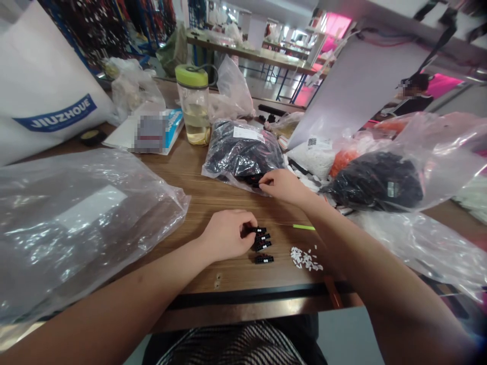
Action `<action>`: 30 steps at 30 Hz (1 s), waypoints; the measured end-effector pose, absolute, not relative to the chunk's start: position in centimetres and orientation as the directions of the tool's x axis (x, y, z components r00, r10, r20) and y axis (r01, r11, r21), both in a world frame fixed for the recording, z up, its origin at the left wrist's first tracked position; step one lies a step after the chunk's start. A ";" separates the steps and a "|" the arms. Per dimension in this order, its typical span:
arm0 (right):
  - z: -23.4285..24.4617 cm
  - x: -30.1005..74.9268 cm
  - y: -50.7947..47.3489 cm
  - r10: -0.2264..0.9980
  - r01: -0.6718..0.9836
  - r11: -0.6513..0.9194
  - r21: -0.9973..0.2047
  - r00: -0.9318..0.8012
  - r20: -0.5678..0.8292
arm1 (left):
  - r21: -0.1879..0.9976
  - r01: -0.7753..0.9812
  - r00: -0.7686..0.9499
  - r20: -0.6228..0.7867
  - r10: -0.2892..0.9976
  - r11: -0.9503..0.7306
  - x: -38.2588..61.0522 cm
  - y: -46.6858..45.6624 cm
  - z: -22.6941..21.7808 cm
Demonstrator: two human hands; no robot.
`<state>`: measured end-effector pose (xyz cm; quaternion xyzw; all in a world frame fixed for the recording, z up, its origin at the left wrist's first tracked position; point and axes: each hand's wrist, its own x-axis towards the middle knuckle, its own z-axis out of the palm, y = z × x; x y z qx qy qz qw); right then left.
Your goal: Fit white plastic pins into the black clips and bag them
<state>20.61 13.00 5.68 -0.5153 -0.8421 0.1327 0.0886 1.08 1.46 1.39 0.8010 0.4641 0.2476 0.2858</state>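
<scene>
Four small black pieces with white dots lie in a short column on the wooden desk in front of me. A loose heap of tiny white pieces sits just to their right, below a thin lime-green stick. My left hand is at the top of the column, its fingers curled closed and pinching the topmost piece, partly hiding it. My right hand reaches forward to a clear plastic bag of black items, its fingers pressed together at the bag's lower edge and touching something dark there; I cannot tell whether they grip it. Beyond my hands stand a bottle of pale liquid with a lime-green lid and a box with a blurred front. A large clear plastic bag lies to my left, and a bag of black items lies to my right. The black pieces are too small for me to make out their exact shape. Farther off, past the desk, a person stands.
</scene>
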 end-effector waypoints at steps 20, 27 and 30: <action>7.1 19.8 8.8 0.912 0.685 0.378 -0.623 -0.392 0.122 | 0.957 0.180 0.092 0.216 0.972 -0.229 0.9 2.7 -0.3; 6.4 16.8 5.1 0.858 0.671 0.510 -0.538 -0.438 0.267 | 0.973 0.087 0.118 0.205 0.972 -0.216 1.0 2.8 0.1; 7.0 17.6 4.6 0.858 0.648 0.502 -0.573 -0.456 0.237 | 0.903 0.289 0.154 0.284 0.946 -0.318 0.6 3.1 0.0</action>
